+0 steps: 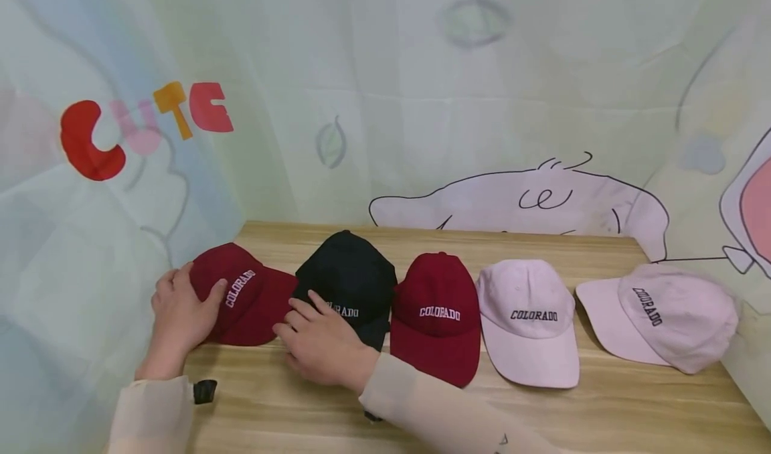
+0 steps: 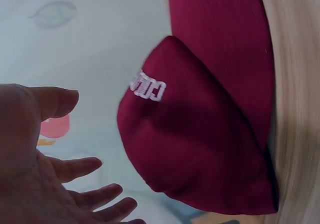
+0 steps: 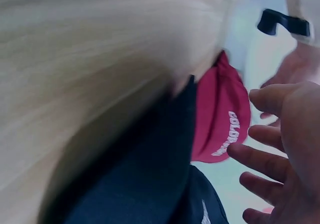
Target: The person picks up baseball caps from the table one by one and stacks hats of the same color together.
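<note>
At the left end of a row of caps lies a dark red baseball cap [image 1: 265, 310] lettered COLORADO, its brim turned toward the right. My left hand [image 1: 183, 310] hovers over its crown with fingers spread; the left wrist view shows a gap between the fingers and the red crown [image 2: 185, 134]. Beside it is a black baseball cap [image 1: 346, 263], brim toward me. My right hand [image 1: 328, 347] is above the black cap's left front, covering part of its lettering. In the right wrist view its fingers [image 3: 265, 164] are loosely extended, apart from the black brim [image 3: 140, 169].
To the right sit another red cap [image 1: 435, 293], a pale pink cap [image 1: 530, 300] with its brim toward me, and a second pale pink cap [image 1: 680, 317] turned sideways. All rest on a wood-grain table [image 1: 289, 407]. Printed cloth [image 1: 361, 106] surrounds the back and sides.
</note>
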